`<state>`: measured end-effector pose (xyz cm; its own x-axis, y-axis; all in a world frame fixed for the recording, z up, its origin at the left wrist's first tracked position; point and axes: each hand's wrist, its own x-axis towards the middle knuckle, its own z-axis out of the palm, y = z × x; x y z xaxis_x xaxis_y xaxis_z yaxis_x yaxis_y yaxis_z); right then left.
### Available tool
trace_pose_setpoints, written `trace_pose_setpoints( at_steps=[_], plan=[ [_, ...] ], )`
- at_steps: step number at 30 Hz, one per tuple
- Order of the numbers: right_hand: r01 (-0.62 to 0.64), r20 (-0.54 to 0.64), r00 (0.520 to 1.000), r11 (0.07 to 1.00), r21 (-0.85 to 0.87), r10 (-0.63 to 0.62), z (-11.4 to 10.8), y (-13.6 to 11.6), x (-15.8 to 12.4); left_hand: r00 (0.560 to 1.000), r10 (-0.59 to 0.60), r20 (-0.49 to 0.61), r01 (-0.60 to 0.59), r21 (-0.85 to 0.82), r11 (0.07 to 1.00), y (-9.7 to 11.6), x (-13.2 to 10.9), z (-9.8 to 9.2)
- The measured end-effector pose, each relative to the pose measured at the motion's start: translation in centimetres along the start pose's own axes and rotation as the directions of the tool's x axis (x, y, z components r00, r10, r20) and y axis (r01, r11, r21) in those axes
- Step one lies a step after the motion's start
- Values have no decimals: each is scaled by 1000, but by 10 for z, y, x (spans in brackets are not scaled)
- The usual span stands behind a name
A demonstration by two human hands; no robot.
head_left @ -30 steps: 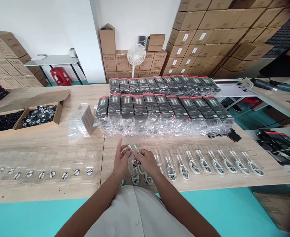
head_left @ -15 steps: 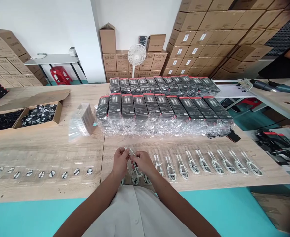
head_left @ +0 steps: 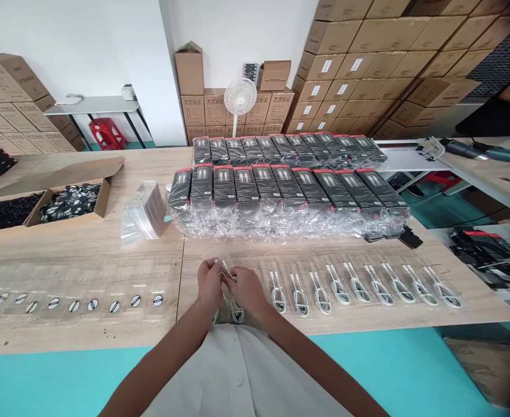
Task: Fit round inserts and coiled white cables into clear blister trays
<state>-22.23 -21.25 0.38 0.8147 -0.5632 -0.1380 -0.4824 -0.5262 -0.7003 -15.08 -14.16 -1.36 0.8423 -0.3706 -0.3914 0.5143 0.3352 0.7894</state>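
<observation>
My left hand (head_left: 210, 282) is closed in a pinch at the end of a white cable (head_left: 226, 267), just in front of my body. Close beside it, my right hand (head_left: 246, 289) is curled round the same cable; its fingertips are partly hidden. Behind the fingers shows a piece of clear plastic (head_left: 218, 251). Under and between the hands lies a coiled white cable (head_left: 237, 313), half covered. To the right runs a row of several coiled white cables (head_left: 322, 300) in clear plastic trays, plugs pointing away from me.
Wrapped black boxes (head_left: 246, 188) stand in two rows behind the hands. A stack of clear trays (head_left: 147, 209) is left of them. Clear trays with round black-and-white pieces (head_left: 135, 300) lie at left. Beyond is an open carton (head_left: 102, 200) of similar pieces.
Both hands stay close together and have shifted slightly. The cable loop that hung below my right hand no longer shows there. More clear plastic shows behind my fingers.
</observation>
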Motion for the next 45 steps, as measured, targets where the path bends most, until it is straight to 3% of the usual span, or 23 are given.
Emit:
trace_pose_setpoints(
  at_steps=[2,5,9,14,17,22,26,30,38,41,45],
  plan=[
    [27,-26,999,989,-147,-31,5,1,0,1000,2,-18,-3,-18,1000,0,1,0],
    [63,-7,998,976,-210,-66,11,4,1,1000,3,-15,-3,-20,1000,2,4,-2],
    [134,-43,989,980,-148,-141,8,4,0,999,41,18,-41,-20,999,10,6,-3],
    [248,-197,940,955,-161,-278,-10,4,-6,993,50,108,-41,-87,995,23,-4,-1],
    [222,-249,944,975,-13,-218,-20,6,-5,994,25,110,-13,-107,994,29,-10,1],
    [162,-179,977,956,243,-120,-27,7,-3,976,-111,190,134,-114,984,33,-12,-1],
    [141,-129,986,942,304,-106,-30,6,-3,953,-187,240,216,-101,971,31,-14,-3],
    [100,-67,994,938,331,-83,-35,5,-3,956,-198,216,221,-89,971,31,-15,-3],
    [90,-49,996,951,295,-79,-37,1,-2,960,-166,224,188,-84,979,35,-20,1],
    [99,-38,995,974,204,-93,-36,0,-1,955,-167,246,186,-58,981,34,-22,2],
    [142,-28,990,989,44,-141,-38,-4,-3,969,-163,185,168,-11,986,29,-23,6]
  ],
)
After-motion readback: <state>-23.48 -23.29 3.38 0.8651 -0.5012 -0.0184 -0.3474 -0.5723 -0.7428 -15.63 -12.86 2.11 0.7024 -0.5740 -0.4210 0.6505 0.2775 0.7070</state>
